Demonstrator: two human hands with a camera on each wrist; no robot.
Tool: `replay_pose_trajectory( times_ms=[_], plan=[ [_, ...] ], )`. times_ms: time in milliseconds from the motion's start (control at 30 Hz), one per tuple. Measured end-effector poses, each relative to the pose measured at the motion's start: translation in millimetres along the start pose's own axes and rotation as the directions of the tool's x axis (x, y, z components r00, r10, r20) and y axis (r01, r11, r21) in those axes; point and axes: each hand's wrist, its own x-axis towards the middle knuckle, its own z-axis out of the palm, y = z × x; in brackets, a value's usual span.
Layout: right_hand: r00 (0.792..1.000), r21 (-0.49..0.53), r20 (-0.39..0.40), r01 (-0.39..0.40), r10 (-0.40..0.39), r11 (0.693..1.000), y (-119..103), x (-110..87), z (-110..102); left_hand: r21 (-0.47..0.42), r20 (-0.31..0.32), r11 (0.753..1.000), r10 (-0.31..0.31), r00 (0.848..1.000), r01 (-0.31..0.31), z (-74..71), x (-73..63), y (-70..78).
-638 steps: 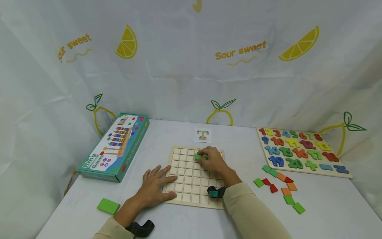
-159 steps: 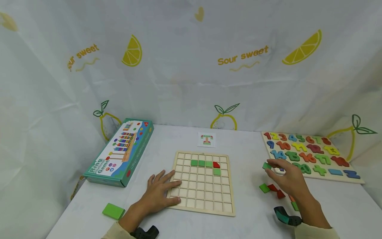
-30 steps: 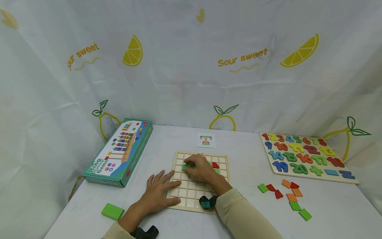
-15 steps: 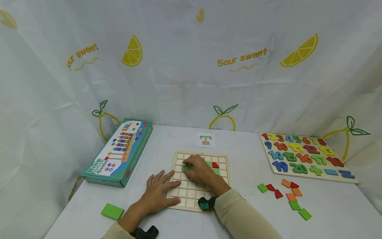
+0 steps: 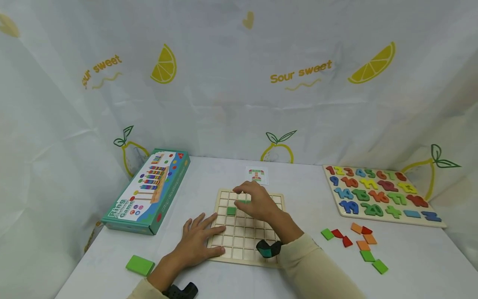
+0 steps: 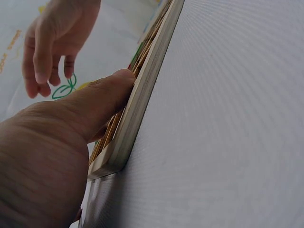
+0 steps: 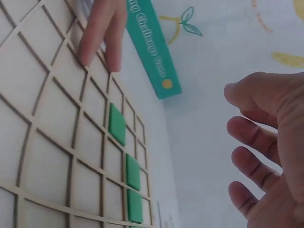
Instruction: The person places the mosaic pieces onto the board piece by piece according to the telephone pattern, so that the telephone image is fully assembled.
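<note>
My left hand (image 5: 199,241) rests spread on the left edge of a wooden grid board (image 5: 239,252); its thumb (image 6: 109,90) lies along the rim in the left wrist view. My right hand (image 5: 259,202) hovers over the board's upper part, fingers loosely bent and apart with nothing between them, as the right wrist view confirms. One green square tile (image 5: 231,211) sits in a cell left of the right hand. Two more green tiles, a middle one (image 7: 133,172) and a lower one (image 7: 134,205), lie one row farther up. The right hand hides the red piece on the board.
Loose green, orange and red pieces (image 5: 363,245) lie right of the board. A number puzzle (image 5: 341,212) stands behind them. A pattern card (image 5: 264,176) lies beyond the board, a teal game box (image 5: 151,227) at left, and a green block (image 5: 140,265) near the left forearm.
The right hand has let go of the green tile, left it in its cell, and risen away. Earlier, several green tiles and a red piece went onto the board. The left hand stays put.
</note>
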Motion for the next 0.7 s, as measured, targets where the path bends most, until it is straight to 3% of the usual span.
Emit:
replay_pose_trajectory(
  times_ms=[233, 433, 700],
  plan=[
    [0.997, 0.058, -0.063, 0.059, -0.055, 0.997, -13, -9.6, -34, -0.005, 0.005, 1.0, -0.003, 1.0, 0.003, -0.5, 0.6, 0.6],
    [0.985, 0.033, -0.132, 0.117, -0.112, 0.993, -18, -23.1, -58, -0.022, 0.003, 1.0, 0.003, 1.0, -0.003, -1.2, 1.0, 1.3],
    [0.978, -0.014, -0.192, 0.085, -0.086, 0.996, -22, -50.4, -90, -0.023, 0.002, 1.0, 0.001, 1.0, 0.0, -0.5, -0.2, 0.3]
  ],
)
